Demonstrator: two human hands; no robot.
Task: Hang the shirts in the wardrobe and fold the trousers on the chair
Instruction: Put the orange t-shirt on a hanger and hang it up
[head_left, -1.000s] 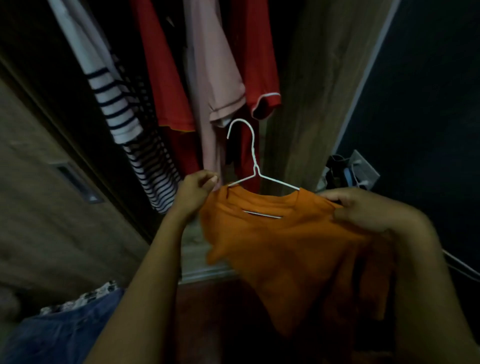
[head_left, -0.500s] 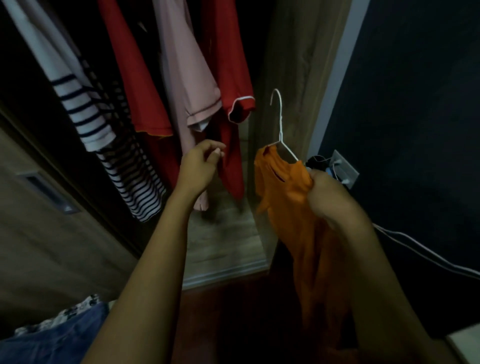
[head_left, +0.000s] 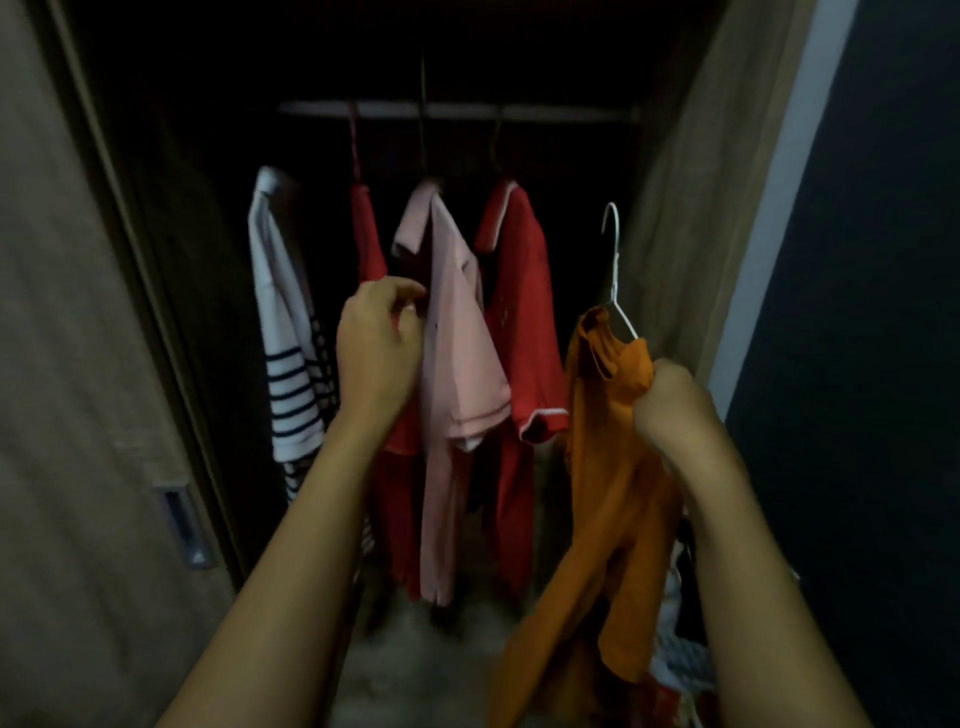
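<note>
An orange shirt (head_left: 608, 467) hangs on a white wire hanger (head_left: 614, 249), whose hook points up, below the wardrobe rail (head_left: 467, 111). My right hand (head_left: 670, 400) grips the shirt's shoulder together with the hanger. From the rail hang a striped shirt (head_left: 283, 332), a red shirt (head_left: 366, 244), a pink shirt (head_left: 457, 353) and a second red shirt (head_left: 524, 322). My left hand (head_left: 376, 348) is raised in front of the first red shirt, fingers curled at the pink shirt's edge; whether it pinches the cloth is unclear.
The sliding door (head_left: 78, 364) with its recessed handle (head_left: 182, 519) stands at the left. The wardrobe's wooden side wall (head_left: 691, 208) is close to the hanger's right. A dark wall (head_left: 872, 312) fills the right. Mixed clothes (head_left: 680, 649) lie low at the right.
My left hand let go of the orange shirt and rose to the hanging shirts. My right hand lifted the shirt and hanger towards the rail. My view tilted up.
</note>
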